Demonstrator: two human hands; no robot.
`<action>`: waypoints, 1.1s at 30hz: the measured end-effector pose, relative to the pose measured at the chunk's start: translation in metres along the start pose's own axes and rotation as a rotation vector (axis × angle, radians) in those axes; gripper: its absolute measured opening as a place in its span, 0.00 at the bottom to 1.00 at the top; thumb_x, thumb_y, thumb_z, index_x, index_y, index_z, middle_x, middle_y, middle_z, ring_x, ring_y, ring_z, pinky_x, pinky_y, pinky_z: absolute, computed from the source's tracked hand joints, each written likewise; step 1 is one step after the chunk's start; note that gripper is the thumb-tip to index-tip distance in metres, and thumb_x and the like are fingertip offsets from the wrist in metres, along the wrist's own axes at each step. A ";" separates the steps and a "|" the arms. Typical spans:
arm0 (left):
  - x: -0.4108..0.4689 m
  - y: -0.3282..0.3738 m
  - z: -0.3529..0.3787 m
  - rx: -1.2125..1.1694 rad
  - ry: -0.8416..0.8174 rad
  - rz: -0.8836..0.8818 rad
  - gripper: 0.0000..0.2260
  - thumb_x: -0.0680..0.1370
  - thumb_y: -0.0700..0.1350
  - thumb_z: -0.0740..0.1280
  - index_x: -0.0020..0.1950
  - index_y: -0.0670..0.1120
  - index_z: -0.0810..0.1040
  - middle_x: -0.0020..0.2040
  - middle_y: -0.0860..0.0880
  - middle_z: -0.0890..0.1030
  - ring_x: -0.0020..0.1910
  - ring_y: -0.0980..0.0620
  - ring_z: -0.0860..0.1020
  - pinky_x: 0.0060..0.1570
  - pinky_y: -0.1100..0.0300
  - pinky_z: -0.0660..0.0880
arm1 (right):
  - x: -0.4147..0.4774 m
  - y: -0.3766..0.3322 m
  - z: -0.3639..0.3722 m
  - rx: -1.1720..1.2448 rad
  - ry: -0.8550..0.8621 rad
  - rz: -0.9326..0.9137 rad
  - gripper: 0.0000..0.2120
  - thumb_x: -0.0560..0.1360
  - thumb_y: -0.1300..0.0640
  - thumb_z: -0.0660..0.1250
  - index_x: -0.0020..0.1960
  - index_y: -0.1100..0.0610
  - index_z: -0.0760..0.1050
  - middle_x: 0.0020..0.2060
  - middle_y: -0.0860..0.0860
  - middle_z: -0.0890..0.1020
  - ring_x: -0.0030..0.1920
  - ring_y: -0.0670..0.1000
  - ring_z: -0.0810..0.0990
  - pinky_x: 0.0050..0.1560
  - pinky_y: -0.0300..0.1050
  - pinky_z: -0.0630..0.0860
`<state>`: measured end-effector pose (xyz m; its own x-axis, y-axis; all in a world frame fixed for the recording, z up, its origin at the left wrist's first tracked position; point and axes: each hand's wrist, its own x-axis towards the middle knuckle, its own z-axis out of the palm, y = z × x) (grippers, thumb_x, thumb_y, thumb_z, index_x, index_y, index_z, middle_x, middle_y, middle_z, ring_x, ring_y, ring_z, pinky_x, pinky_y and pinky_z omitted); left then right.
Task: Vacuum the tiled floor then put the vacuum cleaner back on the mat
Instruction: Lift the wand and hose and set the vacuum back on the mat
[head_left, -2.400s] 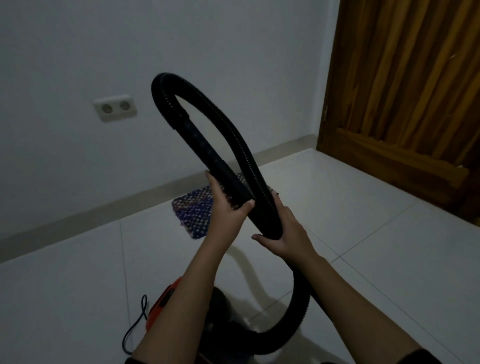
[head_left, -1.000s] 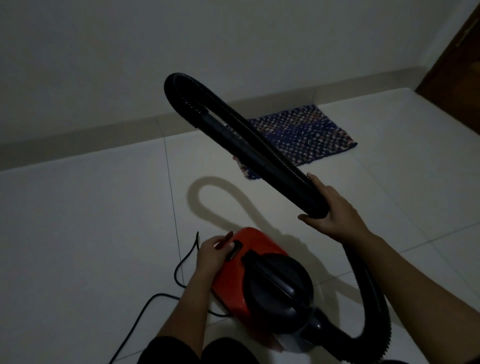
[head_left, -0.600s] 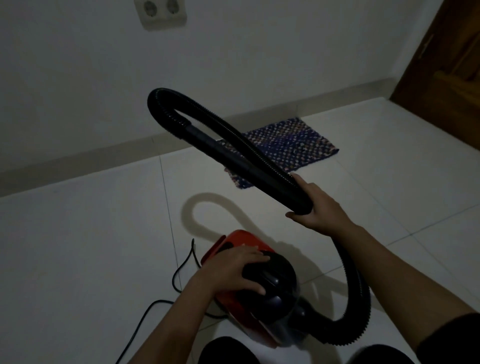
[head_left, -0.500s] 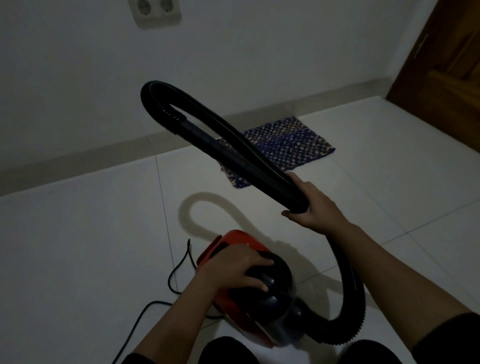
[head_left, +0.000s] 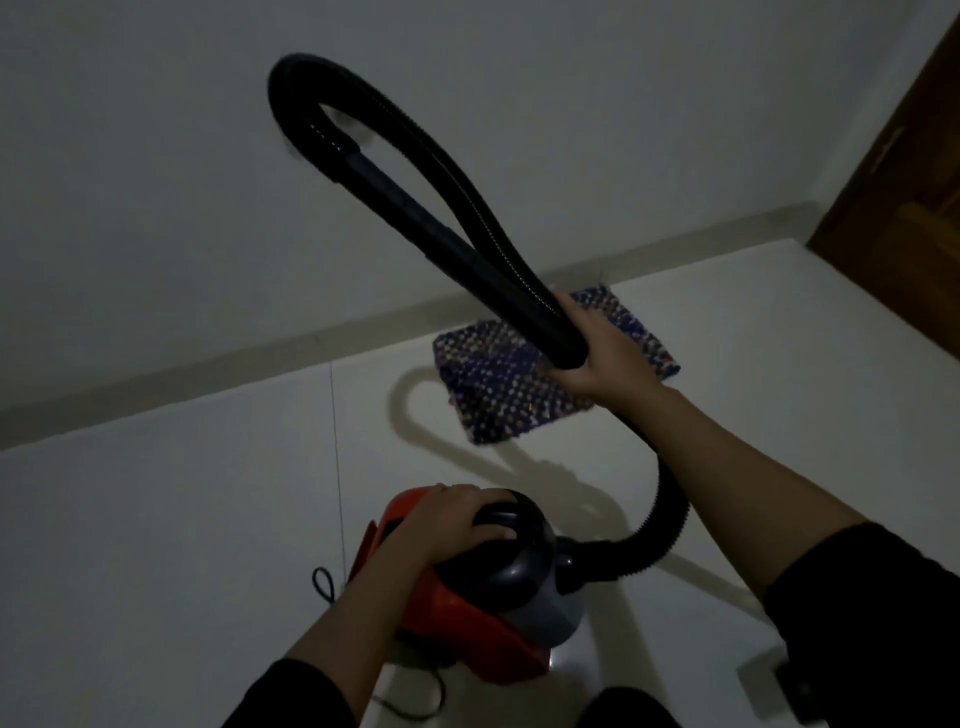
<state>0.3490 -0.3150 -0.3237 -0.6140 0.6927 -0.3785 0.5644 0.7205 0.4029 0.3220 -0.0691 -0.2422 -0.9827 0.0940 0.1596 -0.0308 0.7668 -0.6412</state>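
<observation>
Head view: vacuum cleaner (head_left: 498, 577) low by the tiled floor (head_left: 156, 545), short of the mat (head_left: 498, 395).
Left grip (head_left: 452, 519) curled over its black top; right grip (head_left: 602, 353) closed round the doubled hose (head_left: 288, 88), raised in a loop before the wall (head_left: 130, 208).

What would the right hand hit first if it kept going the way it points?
Likely the woven mat, which lies just beyond the right hand gripping the folded hose; depth is unclear, so it could pass over to the wall.
</observation>
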 end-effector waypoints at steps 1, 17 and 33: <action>0.010 0.005 -0.023 0.006 0.016 -0.021 0.24 0.74 0.64 0.61 0.69 0.58 0.69 0.64 0.50 0.78 0.62 0.48 0.76 0.63 0.46 0.70 | 0.019 -0.005 -0.018 0.006 0.023 -0.021 0.43 0.69 0.48 0.71 0.77 0.46 0.53 0.58 0.58 0.76 0.57 0.60 0.77 0.53 0.56 0.77; 0.231 -0.037 -0.287 -0.096 0.386 -0.050 0.23 0.72 0.56 0.69 0.67 0.58 0.73 0.67 0.54 0.77 0.67 0.52 0.73 0.68 0.51 0.66 | 0.293 -0.039 -0.171 0.138 0.560 -0.123 0.44 0.69 0.50 0.75 0.77 0.45 0.53 0.59 0.54 0.74 0.58 0.54 0.76 0.58 0.47 0.74; 0.406 -0.102 -0.225 -0.397 0.238 -0.291 0.23 0.71 0.54 0.70 0.57 0.80 0.67 0.69 0.58 0.73 0.71 0.55 0.68 0.71 0.53 0.63 | 0.425 0.152 -0.083 0.402 0.606 0.135 0.46 0.70 0.53 0.74 0.71 0.28 0.46 0.62 0.40 0.68 0.65 0.42 0.69 0.66 0.46 0.70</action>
<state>-0.0818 -0.1154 -0.3315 -0.8477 0.4062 -0.3412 0.1287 0.7814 0.6106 -0.0851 0.1399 -0.2098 -0.7128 0.5947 0.3718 -0.0957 0.4427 -0.8916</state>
